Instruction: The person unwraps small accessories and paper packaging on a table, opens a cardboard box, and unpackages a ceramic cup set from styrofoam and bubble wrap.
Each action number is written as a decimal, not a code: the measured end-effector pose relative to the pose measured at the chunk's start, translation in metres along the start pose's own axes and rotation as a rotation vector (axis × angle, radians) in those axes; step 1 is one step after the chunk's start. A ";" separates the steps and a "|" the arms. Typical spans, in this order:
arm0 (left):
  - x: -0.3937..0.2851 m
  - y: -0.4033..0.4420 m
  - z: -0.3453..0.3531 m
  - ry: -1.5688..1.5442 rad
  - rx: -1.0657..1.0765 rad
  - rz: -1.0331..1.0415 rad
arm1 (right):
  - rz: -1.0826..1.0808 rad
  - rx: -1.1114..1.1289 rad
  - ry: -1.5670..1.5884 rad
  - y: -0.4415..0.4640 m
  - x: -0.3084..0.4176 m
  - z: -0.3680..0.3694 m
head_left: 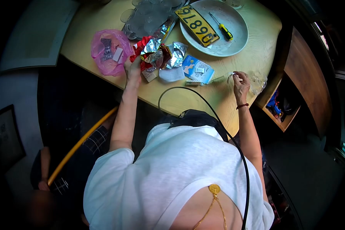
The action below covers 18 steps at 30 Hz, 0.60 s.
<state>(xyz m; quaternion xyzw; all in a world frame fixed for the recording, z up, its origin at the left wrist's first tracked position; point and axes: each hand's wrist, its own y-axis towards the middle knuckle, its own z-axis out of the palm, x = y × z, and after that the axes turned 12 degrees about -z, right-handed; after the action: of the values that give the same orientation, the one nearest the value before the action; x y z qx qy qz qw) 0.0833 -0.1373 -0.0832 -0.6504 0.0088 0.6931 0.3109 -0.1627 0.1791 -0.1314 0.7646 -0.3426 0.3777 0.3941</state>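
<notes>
Red crinkled foil (142, 46) bunches in the curled left hand (133, 69); the right hand (241, 85) pinches a seemingly papery strip (230, 76).

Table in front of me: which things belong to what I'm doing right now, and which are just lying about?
In hand:
- crumpled red and silver foil, at the left hand
- small white scrap, in the right hand

Lying about, it seems:
- pink plastic bag
- yellow number plate and screwdriver, on the round dish
- blue-and-white box
- clear plastic

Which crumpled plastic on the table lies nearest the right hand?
The clear plastic, just beside the right hand; the pink bag is over by the left hand.
</notes>
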 end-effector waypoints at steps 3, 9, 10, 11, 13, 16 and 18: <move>0.005 0.005 0.011 -0.066 -0.049 -0.031 | 0.005 0.097 -0.057 -0.004 -0.017 -0.005; 0.036 0.007 0.045 0.044 -0.054 -0.202 | -0.330 0.119 -0.558 -0.003 0.020 0.011; 0.051 0.015 0.045 0.180 -0.031 -0.186 | -0.362 0.169 -0.466 -0.002 0.033 0.022; 0.054 0.013 0.052 0.201 -0.007 -0.151 | -0.388 0.222 -0.382 -0.002 0.043 0.031; 0.067 0.017 0.062 0.283 -0.019 -0.172 | -0.389 0.513 -0.256 -0.006 0.046 0.056; 0.083 0.024 0.069 0.346 -0.118 -0.084 | -0.471 0.620 -0.237 -0.013 0.044 0.097; 0.070 0.027 0.067 0.315 -0.074 -0.143 | -0.442 0.636 -0.366 -0.012 0.044 0.115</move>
<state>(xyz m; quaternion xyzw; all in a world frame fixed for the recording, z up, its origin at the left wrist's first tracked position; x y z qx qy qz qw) 0.0138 -0.1022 -0.1467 -0.7610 -0.0146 0.5584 0.3300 -0.0960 0.0759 -0.1443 0.9575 -0.1013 0.2294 0.1427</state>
